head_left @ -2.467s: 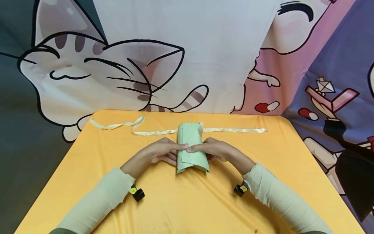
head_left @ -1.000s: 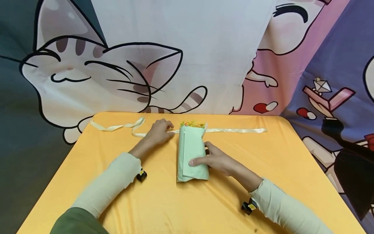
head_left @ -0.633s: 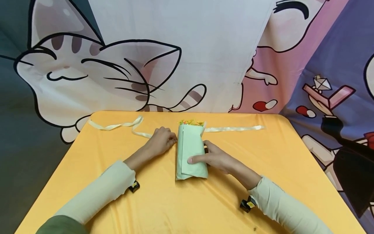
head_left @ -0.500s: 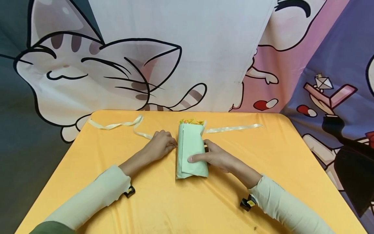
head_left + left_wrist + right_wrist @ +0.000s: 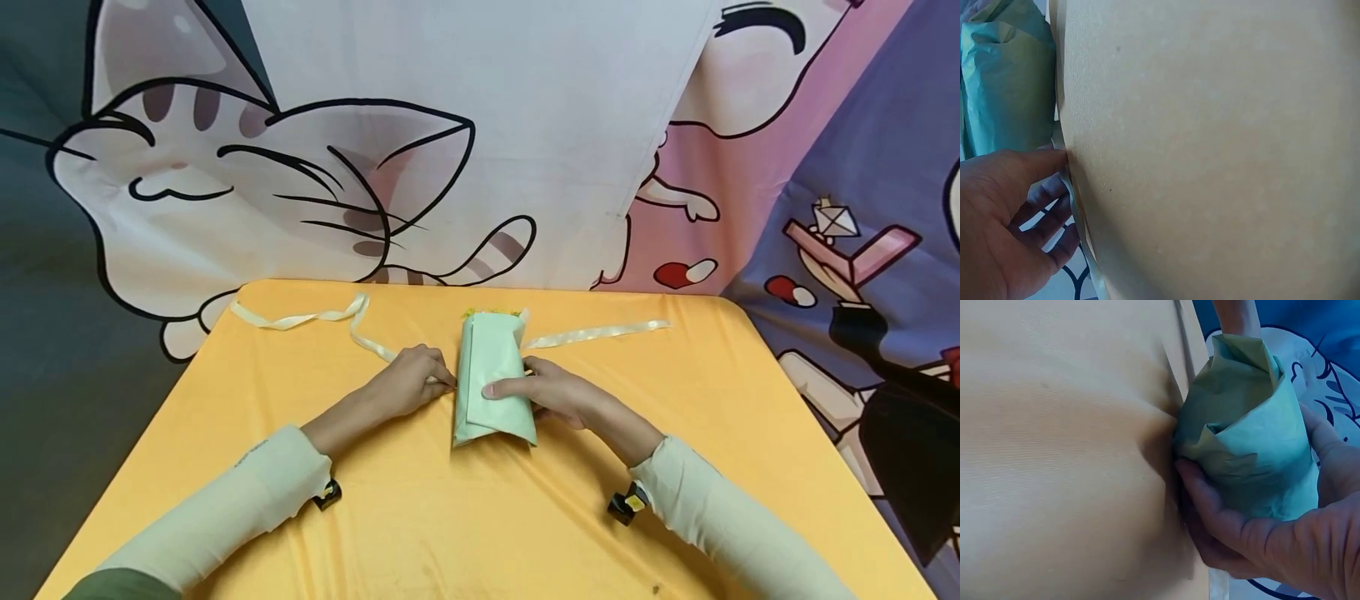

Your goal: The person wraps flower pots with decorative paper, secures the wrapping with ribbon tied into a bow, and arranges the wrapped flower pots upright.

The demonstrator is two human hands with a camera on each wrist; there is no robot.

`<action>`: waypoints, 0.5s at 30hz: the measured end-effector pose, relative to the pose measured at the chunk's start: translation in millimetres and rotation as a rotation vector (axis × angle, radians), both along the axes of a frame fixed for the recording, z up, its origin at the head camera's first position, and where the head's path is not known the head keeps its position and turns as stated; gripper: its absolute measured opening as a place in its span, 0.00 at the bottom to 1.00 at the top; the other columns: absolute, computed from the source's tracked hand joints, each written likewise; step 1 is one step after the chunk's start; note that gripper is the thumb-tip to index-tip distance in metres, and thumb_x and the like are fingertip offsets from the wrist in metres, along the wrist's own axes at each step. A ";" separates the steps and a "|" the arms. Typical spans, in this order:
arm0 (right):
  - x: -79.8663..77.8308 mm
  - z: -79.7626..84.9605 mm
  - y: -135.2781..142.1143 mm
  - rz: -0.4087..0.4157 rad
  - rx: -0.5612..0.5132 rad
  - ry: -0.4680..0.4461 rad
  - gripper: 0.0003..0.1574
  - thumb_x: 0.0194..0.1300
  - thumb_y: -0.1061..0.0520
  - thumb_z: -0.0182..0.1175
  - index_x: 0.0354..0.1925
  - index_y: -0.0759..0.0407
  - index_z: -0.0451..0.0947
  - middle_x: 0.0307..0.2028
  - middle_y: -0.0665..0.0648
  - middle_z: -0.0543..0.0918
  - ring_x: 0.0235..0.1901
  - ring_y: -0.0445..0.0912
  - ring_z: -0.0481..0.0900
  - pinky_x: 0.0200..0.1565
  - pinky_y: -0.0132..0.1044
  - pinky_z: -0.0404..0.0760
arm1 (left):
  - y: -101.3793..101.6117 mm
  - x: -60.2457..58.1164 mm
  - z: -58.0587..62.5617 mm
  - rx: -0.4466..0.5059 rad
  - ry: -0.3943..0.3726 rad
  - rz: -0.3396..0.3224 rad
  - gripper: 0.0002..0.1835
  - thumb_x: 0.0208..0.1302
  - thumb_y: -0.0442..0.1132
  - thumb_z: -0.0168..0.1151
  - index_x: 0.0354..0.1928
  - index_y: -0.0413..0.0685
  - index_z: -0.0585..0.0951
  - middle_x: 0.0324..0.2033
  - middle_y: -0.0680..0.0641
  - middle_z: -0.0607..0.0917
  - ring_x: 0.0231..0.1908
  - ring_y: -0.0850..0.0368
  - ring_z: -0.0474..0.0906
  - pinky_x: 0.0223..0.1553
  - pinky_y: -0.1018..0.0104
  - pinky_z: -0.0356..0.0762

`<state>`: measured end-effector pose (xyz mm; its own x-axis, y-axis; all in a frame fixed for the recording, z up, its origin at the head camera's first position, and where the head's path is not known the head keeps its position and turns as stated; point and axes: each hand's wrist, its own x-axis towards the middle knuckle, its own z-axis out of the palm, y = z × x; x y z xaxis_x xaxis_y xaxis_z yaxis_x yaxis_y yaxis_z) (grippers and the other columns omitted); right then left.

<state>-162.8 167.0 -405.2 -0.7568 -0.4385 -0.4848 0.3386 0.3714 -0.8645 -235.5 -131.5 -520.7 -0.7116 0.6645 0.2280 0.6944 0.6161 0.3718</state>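
Observation:
A small bouquet (image 5: 493,350) in mint-green paper lies on the yellow cloth, a few yellow flower tips showing at its far end. My right hand (image 5: 566,396) grips it from the right, thumb on top and fingers round its side; the right wrist view shows the folded paper bottom (image 5: 1241,394). A cream ribbon (image 5: 600,333) passes beneath the bouquet and comes out on both sides. Close to the bouquet's left side, my left hand (image 5: 411,382) pinches the ribbon between thumb and fingers. In the left wrist view, ribbon (image 5: 1079,212) trails past those fingers.
The ribbon's twisted loose end lies at the table's far left. Yellow cloth (image 5: 480,525) covers the table. Behind its far edge hangs a backdrop (image 5: 570,150) with cartoon cats. Each wrist carries a small black camera (image 5: 327,495).
My left hand left the bouquet, took hold of the ribbon and drew it nearer; the ribbon's right end slid left. The bouquet's far end rose, then lowered, with my right hand still on it.

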 end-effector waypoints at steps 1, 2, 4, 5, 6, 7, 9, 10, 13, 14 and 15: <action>-2.1 0.2 -0.7 0.005 0.008 -0.009 0.53 0.74 0.40 0.73 0.80 0.65 0.61 0.64 0.66 0.85 0.58 0.55 0.90 0.56 0.47 0.90 | -0.3 -1.1 -0.4 0.003 -0.008 -0.002 0.05 0.72 0.45 0.81 0.46 0.68 0.98 0.39 0.64 0.90 0.40 0.66 0.80 0.46 0.65 0.82; -4.2 0.3 -1.5 0.011 0.015 -0.017 0.51 0.75 0.39 0.73 0.79 0.65 0.64 0.63 0.65 0.87 0.56 0.54 0.90 0.54 0.46 0.91 | -0.7 -1.9 -1.0 0.011 -0.014 -0.005 0.05 0.72 0.45 0.81 0.45 0.67 0.98 0.39 0.65 0.90 0.41 0.66 0.80 0.46 0.66 0.82; -7.7 0.9 -2.5 0.021 0.028 -0.032 0.48 0.75 0.38 0.72 0.76 0.64 0.67 0.59 0.63 0.89 0.53 0.52 0.91 0.52 0.45 0.91 | -0.9 -2.8 -1.3 0.034 -0.021 -0.015 0.05 0.72 0.45 0.81 0.45 0.67 0.98 0.38 0.66 0.89 0.41 0.67 0.80 0.45 0.67 0.82; -9.2 1.2 -2.9 0.024 0.032 -0.038 0.46 0.75 0.37 0.72 0.74 0.64 0.69 0.58 0.62 0.90 0.52 0.52 0.91 0.51 0.44 0.91 | -0.9 -2.6 -0.8 0.046 -0.024 -0.019 0.05 0.72 0.44 0.81 0.45 0.67 0.98 0.38 0.66 0.89 0.41 0.67 0.80 0.45 0.67 0.82; -10.4 1.6 -3.0 0.028 0.036 -0.043 0.45 0.75 0.37 0.71 0.73 0.64 0.70 0.57 0.61 0.90 0.51 0.52 0.91 0.50 0.44 0.91 | -0.6 -2.0 0.9 0.057 -0.032 -0.024 0.05 0.72 0.44 0.81 0.44 0.66 0.98 0.37 0.66 0.89 0.41 0.66 0.81 0.45 0.67 0.81; -11.3 2.1 -2.9 0.031 0.040 -0.046 0.44 0.75 0.37 0.71 0.72 0.63 0.71 0.56 0.61 0.90 0.50 0.51 0.91 0.50 0.44 0.91 | -0.4 -0.7 3.6 0.072 -0.044 -0.031 0.05 0.72 0.43 0.81 0.44 0.65 0.98 0.37 0.64 0.90 0.41 0.65 0.81 0.46 0.66 0.81; -12.6 2.8 -2.4 0.035 0.049 -0.048 0.43 0.75 0.37 0.71 0.71 0.64 0.73 0.55 0.61 0.91 0.50 0.51 0.91 0.49 0.43 0.91 | 1.7 6.0 18.2 0.085 -0.107 -0.023 0.04 0.72 0.42 0.80 0.45 0.60 0.98 0.38 0.60 0.91 0.43 0.59 0.84 0.50 0.60 0.83; -13.0 3.1 -2.0 0.036 0.054 -0.049 0.42 0.75 0.37 0.71 0.70 0.64 0.74 0.54 0.61 0.91 0.49 0.51 0.91 0.49 0.43 0.91 | 3.3 11.2 29.5 0.075 -0.145 -0.011 0.05 0.72 0.41 0.80 0.47 0.58 0.98 0.40 0.57 0.91 0.45 0.55 0.85 0.52 0.56 0.83; -13.7 3.1 -1.1 0.035 0.070 -0.050 0.42 0.74 0.36 0.72 0.70 0.63 0.76 0.54 0.60 0.92 0.49 0.50 0.91 0.49 0.43 0.92 | 10.5 29.8 67.8 0.094 -0.290 0.119 0.11 0.73 0.37 0.74 0.54 0.51 0.96 0.51 0.48 0.91 0.56 0.44 0.85 0.63 0.41 0.80; -13.9 2.9 -0.9 0.036 0.074 -0.051 0.42 0.74 0.36 0.72 0.70 0.63 0.76 0.54 0.60 0.92 0.49 0.50 0.91 0.49 0.43 0.92 | 13.9 36.1 80.6 0.118 -0.339 0.187 0.13 0.74 0.36 0.72 0.57 0.48 0.94 0.53 0.46 0.90 0.58 0.42 0.84 0.64 0.39 0.80; -14.1 2.7 -0.8 0.038 0.078 -0.051 0.42 0.74 0.36 0.72 0.70 0.63 0.76 0.53 0.60 0.92 0.49 0.50 0.91 0.49 0.43 0.92 | 17.4 41.6 91.6 0.150 -0.391 0.250 0.14 0.76 0.36 0.69 0.59 0.46 0.93 0.55 0.44 0.88 0.57 0.40 0.84 0.63 0.39 0.81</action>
